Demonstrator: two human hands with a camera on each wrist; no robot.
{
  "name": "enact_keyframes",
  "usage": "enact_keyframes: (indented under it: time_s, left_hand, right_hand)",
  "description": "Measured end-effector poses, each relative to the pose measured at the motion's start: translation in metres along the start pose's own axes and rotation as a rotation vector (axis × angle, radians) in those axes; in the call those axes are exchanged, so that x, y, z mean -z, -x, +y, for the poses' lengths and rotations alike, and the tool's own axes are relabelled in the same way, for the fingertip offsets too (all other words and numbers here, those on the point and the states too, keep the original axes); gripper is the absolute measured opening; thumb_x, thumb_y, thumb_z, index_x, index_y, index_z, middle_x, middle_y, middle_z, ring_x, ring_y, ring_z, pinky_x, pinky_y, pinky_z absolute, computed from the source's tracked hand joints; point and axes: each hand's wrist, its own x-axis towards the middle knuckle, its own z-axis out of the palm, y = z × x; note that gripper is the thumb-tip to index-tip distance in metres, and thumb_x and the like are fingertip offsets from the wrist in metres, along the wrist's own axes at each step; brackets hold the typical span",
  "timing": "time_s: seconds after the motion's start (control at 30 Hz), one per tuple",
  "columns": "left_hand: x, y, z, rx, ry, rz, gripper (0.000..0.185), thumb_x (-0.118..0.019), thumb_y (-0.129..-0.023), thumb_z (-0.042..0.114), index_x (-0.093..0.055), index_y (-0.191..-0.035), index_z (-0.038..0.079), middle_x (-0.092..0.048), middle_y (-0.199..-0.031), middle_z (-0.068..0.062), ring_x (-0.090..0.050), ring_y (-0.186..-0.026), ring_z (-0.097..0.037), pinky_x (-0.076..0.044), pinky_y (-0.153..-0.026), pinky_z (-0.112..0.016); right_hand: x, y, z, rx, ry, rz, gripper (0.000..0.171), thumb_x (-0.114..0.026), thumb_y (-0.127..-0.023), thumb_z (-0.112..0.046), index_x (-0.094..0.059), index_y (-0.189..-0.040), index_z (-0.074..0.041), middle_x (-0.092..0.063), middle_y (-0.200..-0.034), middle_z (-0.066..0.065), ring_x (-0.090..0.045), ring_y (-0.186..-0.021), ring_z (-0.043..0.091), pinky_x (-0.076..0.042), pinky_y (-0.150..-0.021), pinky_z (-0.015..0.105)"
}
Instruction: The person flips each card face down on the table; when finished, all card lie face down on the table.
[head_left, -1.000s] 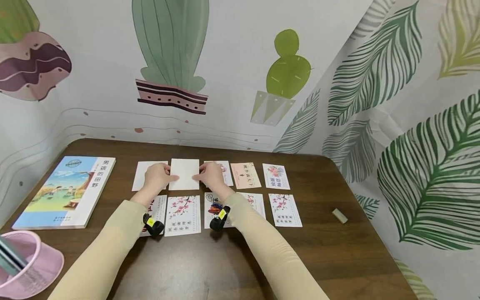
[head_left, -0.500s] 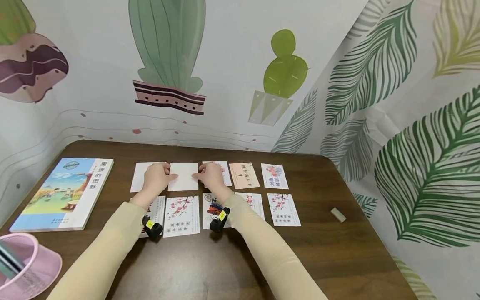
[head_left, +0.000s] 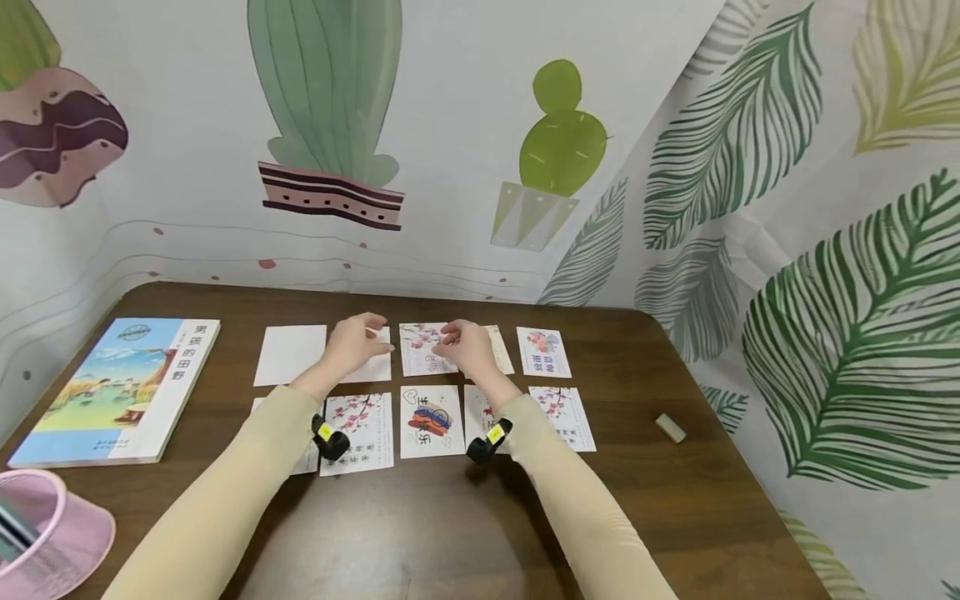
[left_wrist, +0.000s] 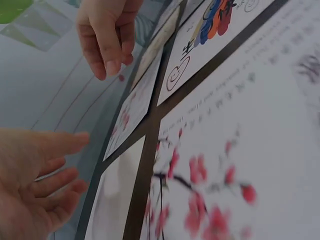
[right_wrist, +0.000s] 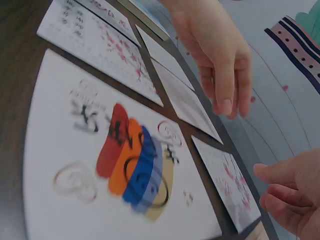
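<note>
Two rows of paper cards lie on the dark brown wooden table (head_left: 450,533). In the far row two blank white cards (head_left: 290,354) already lie face-down. Just right of them, the pink-blossom card (head_left: 422,350) is face-up between the left hand (head_left: 352,343) and right hand (head_left: 467,346), fingers relaxed, holding nothing. The rest show their printed faces.

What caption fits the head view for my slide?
Left hand and right hand hover open over the far row of cards on a brown table.

book (head_left: 120,390) left of cards (head_left: 431,420), eraser (head_left: 670,427) right
</note>
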Motion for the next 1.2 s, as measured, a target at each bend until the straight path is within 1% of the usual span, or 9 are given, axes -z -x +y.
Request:
enact_keyframes:
  time_s: [0.17, 0.23, 0.4, 0.5, 0.6, 0.83, 1.0, 1.1, 1.2]
  left_hand:
    - [-0.012, -0.018, 0.011, -0.06, -0.055, -0.107, 0.066, -0.074, -0.087, 0.016, -0.044, -0.142, -0.004, -0.047, -0.145, -0.025, -0.044, -0.132, -0.042, -0.041, -0.107, -0.053]
    - [-0.016, -0.025, 0.013, -0.079, -0.094, -0.133, 0.07, -0.075, -0.086, 0.017, -0.041, -0.144, -0.004, -0.045, -0.146, -0.025, -0.042, -0.135, -0.043, -0.038, -0.11, -0.053]
    - [-0.02, -0.036, 0.017, -0.084, -0.17, -0.192, 0.076, -0.076, -0.085, 0.019, -0.038, -0.146, -0.005, -0.043, -0.148, -0.026, -0.041, -0.135, -0.043, -0.036, -0.111, -0.054]
    - [-0.022, -0.04, 0.019, -0.097, -0.208, -0.226, 0.078, -0.076, -0.085, 0.021, -0.036, -0.146, -0.006, -0.042, -0.149, -0.027, -0.041, -0.135, -0.044, -0.036, -0.111, -0.054]
    - [-0.022, -0.042, 0.021, -0.109, -0.249, -0.241, 0.079, -0.076, -0.085, 0.022, -0.036, -0.146, -0.007, -0.04, -0.149, -0.027, -0.04, -0.136, -0.044, -0.035, -0.112, -0.054]
    - [-0.017, -0.041, 0.027, -0.109, -0.306, -0.271, 0.077, -0.075, -0.087, 0.021, -0.035, -0.146, -0.009, -0.04, -0.149, -0.028, -0.038, -0.137, -0.045, -0.034, -0.113, -0.054]
    - [-0.019, -0.048, 0.023, -0.127, -0.295, -0.283, 0.076, -0.076, -0.086, 0.021, -0.038, -0.144, -0.009, -0.044, -0.146, -0.028, -0.042, -0.135, -0.044, -0.036, -0.112, -0.054]
    - [-0.019, -0.052, 0.02, -0.107, -0.229, -0.265, 0.074, -0.076, -0.086, 0.02, -0.04, -0.143, -0.009, -0.048, -0.142, -0.029, -0.045, -0.131, -0.044, -0.038, -0.11, -0.053]
    - [-0.02, -0.056, 0.017, -0.054, -0.136, -0.231, 0.07, -0.075, -0.086, 0.019, -0.043, -0.141, -0.009, -0.052, -0.138, -0.029, -0.048, -0.129, -0.043, -0.04, -0.108, -0.051]
  right_hand:
    - [0.004, 0.009, 0.01, 0.017, 0.011, -0.028, 0.037, -0.077, -0.083, -0.012, -0.066, -0.117, -0.001, -0.07, -0.1, 0.012, -0.066, -0.093, 0.026, -0.056, -0.079, 0.035]
    - [0.004, 0.012, 0.011, 0.017, 0.011, -0.042, 0.038, -0.078, -0.083, -0.011, -0.065, -0.117, -0.001, -0.07, -0.103, 0.013, -0.066, -0.096, 0.026, -0.056, -0.082, 0.036]
    - [0.0, 0.017, 0.012, 0.012, 0.019, -0.074, 0.037, -0.078, -0.082, -0.01, -0.065, -0.117, -0.001, -0.07, -0.107, 0.013, -0.067, -0.099, 0.026, -0.056, -0.085, 0.035]
    - [-0.002, 0.018, 0.014, 0.01, 0.031, -0.074, 0.036, -0.078, -0.082, -0.009, -0.066, -0.116, -0.002, -0.07, -0.105, 0.012, -0.067, -0.098, 0.024, -0.056, -0.084, 0.033]
    - [-0.002, 0.017, 0.016, 0.011, 0.04, -0.065, 0.036, -0.078, -0.082, -0.008, -0.066, -0.115, -0.002, -0.071, -0.104, 0.011, -0.067, -0.097, 0.023, -0.056, -0.083, 0.033]
    - [-0.004, 0.015, 0.02, 0.016, 0.038, -0.052, 0.036, -0.079, -0.08, -0.006, -0.066, -0.113, 0.0, -0.07, -0.101, 0.011, -0.066, -0.093, 0.022, -0.055, -0.083, 0.032]
    - [-0.007, 0.013, 0.023, 0.014, 0.045, -0.028, 0.035, -0.08, -0.078, -0.006, -0.067, -0.109, 0.0, -0.07, -0.099, 0.01, -0.065, -0.089, 0.02, -0.055, -0.08, 0.03]
    - [-0.007, 0.013, 0.023, 0.011, 0.041, -0.021, 0.035, -0.081, -0.078, -0.005, -0.067, -0.109, 0.0, -0.069, -0.099, 0.01, -0.064, -0.089, 0.019, -0.055, -0.08, 0.029]
    - [-0.008, 0.015, 0.022, 0.011, 0.031, -0.02, 0.035, -0.081, -0.077, -0.004, -0.067, -0.109, 0.0, -0.069, -0.098, 0.01, -0.064, -0.089, 0.019, -0.055, -0.079, 0.028]
